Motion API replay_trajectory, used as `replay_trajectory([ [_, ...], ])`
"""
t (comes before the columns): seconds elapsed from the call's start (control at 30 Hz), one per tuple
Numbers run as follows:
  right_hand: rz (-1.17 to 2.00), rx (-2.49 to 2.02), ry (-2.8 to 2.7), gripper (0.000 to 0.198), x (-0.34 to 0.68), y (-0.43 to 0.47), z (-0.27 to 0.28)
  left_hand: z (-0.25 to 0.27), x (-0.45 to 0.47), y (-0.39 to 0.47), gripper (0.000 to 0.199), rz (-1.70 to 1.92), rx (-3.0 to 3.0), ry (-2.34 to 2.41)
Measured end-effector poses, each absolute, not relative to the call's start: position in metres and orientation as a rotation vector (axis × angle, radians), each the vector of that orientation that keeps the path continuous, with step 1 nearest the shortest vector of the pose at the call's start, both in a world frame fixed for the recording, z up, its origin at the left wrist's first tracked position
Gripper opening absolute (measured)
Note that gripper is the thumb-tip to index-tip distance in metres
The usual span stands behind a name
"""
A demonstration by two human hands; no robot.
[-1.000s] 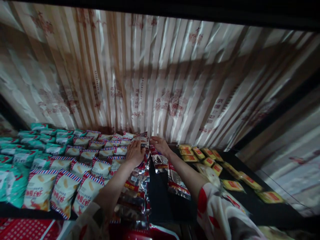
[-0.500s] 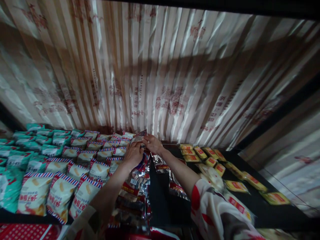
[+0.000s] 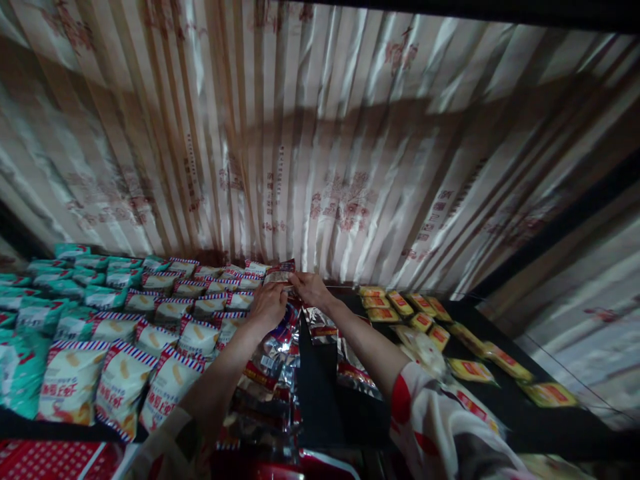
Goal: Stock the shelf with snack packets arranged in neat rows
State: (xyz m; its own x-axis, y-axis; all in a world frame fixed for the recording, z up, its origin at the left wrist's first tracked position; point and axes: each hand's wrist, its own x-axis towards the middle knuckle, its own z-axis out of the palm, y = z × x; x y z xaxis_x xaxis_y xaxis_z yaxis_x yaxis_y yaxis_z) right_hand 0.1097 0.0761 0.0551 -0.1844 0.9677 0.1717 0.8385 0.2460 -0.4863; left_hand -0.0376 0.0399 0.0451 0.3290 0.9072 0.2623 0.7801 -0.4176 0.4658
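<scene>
My left hand (image 3: 270, 307) and my right hand (image 3: 309, 291) meet at the back of the dark shelf. Between them is a shiny dark red snack packet (image 3: 281, 270), its top pointing up toward the curtain. My right fingers pinch its right edge. My left fingers are curled against its lower part. Just below my left hand runs a row of silver and red foil packets (image 3: 267, 363). Beneath my right forearm lie a few more foil packets (image 3: 353, 367).
Left of my hands stand rows of striped-top snack bags (image 3: 123, 383), with green bags (image 3: 43, 317) beyond. Yellow packs (image 3: 473, 371) lie on the black shelf (image 3: 345, 417) at right. A pleated curtain (image 3: 340, 133) hangs behind. A red perforated basket (image 3: 55, 460) sits lower left.
Both hands stay at the same spot on the packet, with only slight finger shifts. The right forearm and sleeve have moved a little to the right.
</scene>
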Motion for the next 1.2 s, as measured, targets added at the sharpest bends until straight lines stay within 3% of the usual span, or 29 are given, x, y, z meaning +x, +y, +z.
replay_trajectory([
  [0.4, 0.448, -1.61, -1.895, 0.04, 0.115, 0.059, 0.054, 0.036, -0.038, 0.049, 0.029, 0.749, 2.361, 1.569],
  [0.63, 0.477, -1.639, -1.727, 0.026, 0.124, 0.044, 0.041, 0.037, -0.038, 0.052, 0.03, 0.683, 2.307, 1.62],
  [0.9, 0.64, -1.791, -1.614, 0.039, 0.122, 0.009, 0.04, 0.036, -0.047, 0.062, 0.037, 0.708, 2.32, 1.47],
  [1.2, 0.853, -1.563, -1.48, 0.032, 0.112, 0.002, 0.03, 0.034, -0.054, 0.074, 0.038, 0.665, 2.232, 1.424],
])
